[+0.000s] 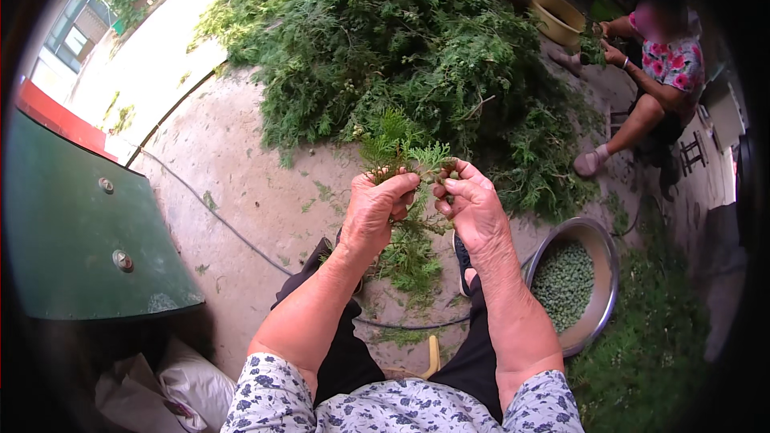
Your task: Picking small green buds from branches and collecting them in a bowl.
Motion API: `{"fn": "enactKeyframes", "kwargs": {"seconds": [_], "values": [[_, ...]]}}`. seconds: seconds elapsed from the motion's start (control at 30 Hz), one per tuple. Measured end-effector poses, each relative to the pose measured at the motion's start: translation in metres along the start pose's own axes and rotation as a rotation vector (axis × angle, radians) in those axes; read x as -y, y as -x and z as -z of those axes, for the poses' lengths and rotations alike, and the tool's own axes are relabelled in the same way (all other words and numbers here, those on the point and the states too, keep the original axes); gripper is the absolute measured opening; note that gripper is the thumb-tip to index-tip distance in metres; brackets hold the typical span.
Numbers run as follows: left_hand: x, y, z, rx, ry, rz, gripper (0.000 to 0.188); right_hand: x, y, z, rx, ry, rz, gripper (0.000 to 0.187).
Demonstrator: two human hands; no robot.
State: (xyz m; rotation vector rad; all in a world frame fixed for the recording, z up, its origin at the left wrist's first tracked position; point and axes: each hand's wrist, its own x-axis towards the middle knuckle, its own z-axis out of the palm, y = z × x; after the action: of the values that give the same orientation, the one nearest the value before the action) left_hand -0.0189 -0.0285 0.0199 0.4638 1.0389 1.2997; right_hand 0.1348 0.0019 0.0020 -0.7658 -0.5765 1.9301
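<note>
Item: evergreen sprig (411,162), green, flat scale-like foliage, held at chest height above the person's knees, between both hands.

Left hand (375,210): fingers closed around the sprig's lower stem, thumb across the front, foliage fanning out above the knuckles.

Right hand (472,207): fingers narrowed to a pinch at a side shoot of the same sprig; what sits between the fingertips is too small to tell, possibly a small green cone.

Handling, judged: light, soft and springy; the fronds bend and would tear if pulled by the tips, so the woody stem low down is the firmer place to hold, leaving the fine tips to the picking hand. Not slippery, somewhat scratchy by the look.

Nearby: metal bowl (603,250) of small pale green round pieces on the ground just right of the right forearm; large heap of cut branches (401,40) on the concrete ahead; loose sprigs dropped between the feet; green bin (72,224) at left; a seated co-worker (666,72) far right beside a yellow basin (557,16); thin cable (224,220) across the floor.
</note>
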Motion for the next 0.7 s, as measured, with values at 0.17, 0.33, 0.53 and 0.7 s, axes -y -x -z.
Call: {"fn": "enactKeyframes", "kwargs": {"seconds": [0.17, 0.33, 0.53, 0.7], "values": [[0.0, 0.001, -0.001, 0.015, -0.045, 0.01, 0.009, -0.002, 0.002, -0.005, 0.018, 0.098, -0.046, 0.017], [-0.002, 0.001, -0.002, 0.052, -0.094, 0.036, 0.01, -0.001, 0.002, -0.009, 0.022, 0.129, 0.035, 0.014], [-0.001, 0.004, -0.005, 0.054, -0.157, 0.019, 0.011, 0.007, 0.001, -0.009, -0.218, 0.395, 0.3, 0.011], [0.001, -0.001, 0.002, 0.041, 0.003, 0.0, 0.01, 0.013, 0.0, -0.005, -0.027, 0.139, 0.1, 0.021]]}}
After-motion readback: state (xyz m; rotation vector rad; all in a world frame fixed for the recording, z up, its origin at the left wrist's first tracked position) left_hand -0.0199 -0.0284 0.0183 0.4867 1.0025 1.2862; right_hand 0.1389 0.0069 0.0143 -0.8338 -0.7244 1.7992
